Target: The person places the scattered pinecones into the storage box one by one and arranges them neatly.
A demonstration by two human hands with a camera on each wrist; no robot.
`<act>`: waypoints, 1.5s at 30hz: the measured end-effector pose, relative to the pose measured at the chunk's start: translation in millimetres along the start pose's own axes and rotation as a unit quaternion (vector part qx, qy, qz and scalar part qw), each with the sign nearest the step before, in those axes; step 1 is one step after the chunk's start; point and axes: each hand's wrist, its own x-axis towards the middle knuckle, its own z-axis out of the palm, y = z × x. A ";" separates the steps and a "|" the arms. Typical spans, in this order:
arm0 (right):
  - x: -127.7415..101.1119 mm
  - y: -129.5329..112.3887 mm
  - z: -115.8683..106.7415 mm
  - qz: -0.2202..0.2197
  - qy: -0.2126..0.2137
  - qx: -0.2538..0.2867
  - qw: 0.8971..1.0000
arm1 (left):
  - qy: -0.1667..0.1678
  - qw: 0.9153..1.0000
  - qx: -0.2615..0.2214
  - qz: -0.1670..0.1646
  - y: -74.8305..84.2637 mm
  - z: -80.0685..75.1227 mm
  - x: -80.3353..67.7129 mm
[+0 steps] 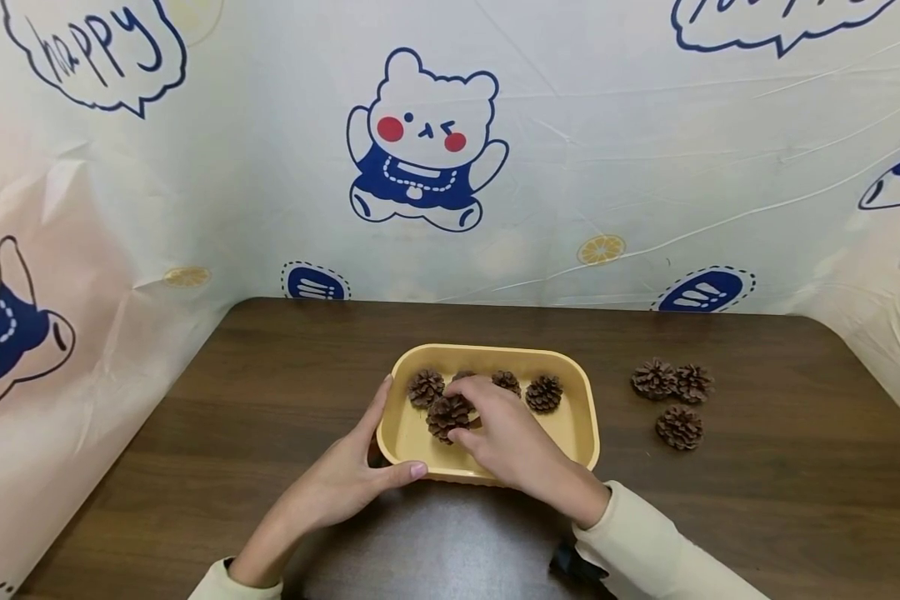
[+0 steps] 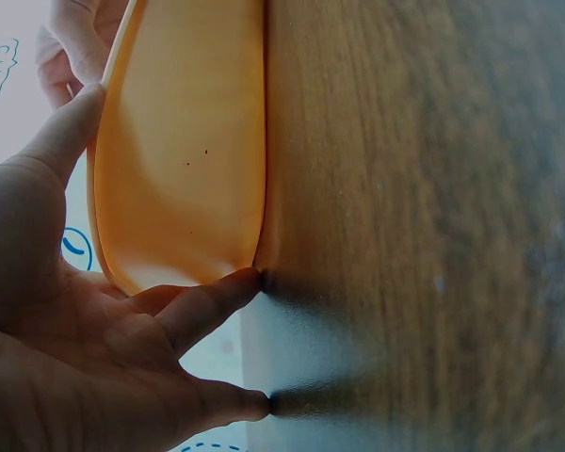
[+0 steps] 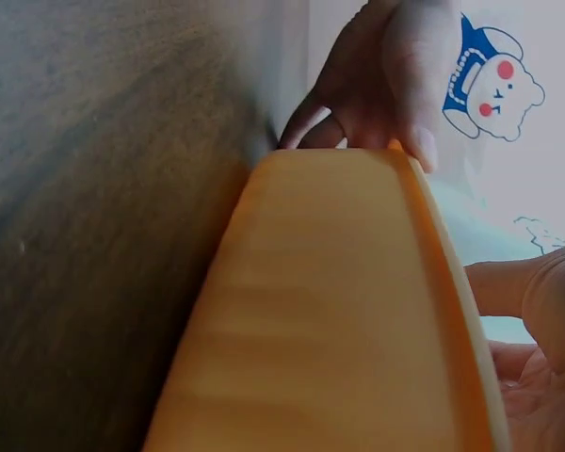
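Pinecone (image 1: 446, 418), I see, is pinched by right hand (image 1: 504, 427) inside yellow tray (image 1: 579, 429); left hand (image 1: 347, 477), fingers extended, touches its eight-o'clock corner.

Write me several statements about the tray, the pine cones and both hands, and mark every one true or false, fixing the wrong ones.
1. The left hand touches the tray. True.
2. The tray is dark blue. False: it is yellow.
3. The right hand holds a pine cone. True.
4. The held pine cone is the only one within the tray's rim. False: other pine cones lie in the tray too.
5. Three pine cones lie on the table to the right of the tray in the head view. True.
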 end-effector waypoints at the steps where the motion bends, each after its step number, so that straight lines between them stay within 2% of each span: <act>1: 0.6 0.4 1.4 0.003 -0.003 0.003 1.000 | 0.000 1.000 0.000 0.002 0.2 -0.1 -0.5; 17: 12.5 -0.6 19.2 0.042 -0.044 0.001 0.998 | -0.003 1.000 0.003 0.003 -1.4 0.4 -1.8; 27: 18.7 0.1 23.1 0.037 -0.074 0.008 0.996 | -0.001 1.000 0.009 0.005 -0.3 -0.4 -1.2; 34: 21.4 0.3 26.0 0.029 -0.075 0.005 0.997 | 0.000 1.000 0.010 0.009 -0.8 -0.6 -1.4; 45: 21.8 -2.7 26.2 0.039 -0.084 -0.014 0.996 | -0.004 1.000 0.013 0.011 0.3 -1.2 -1.5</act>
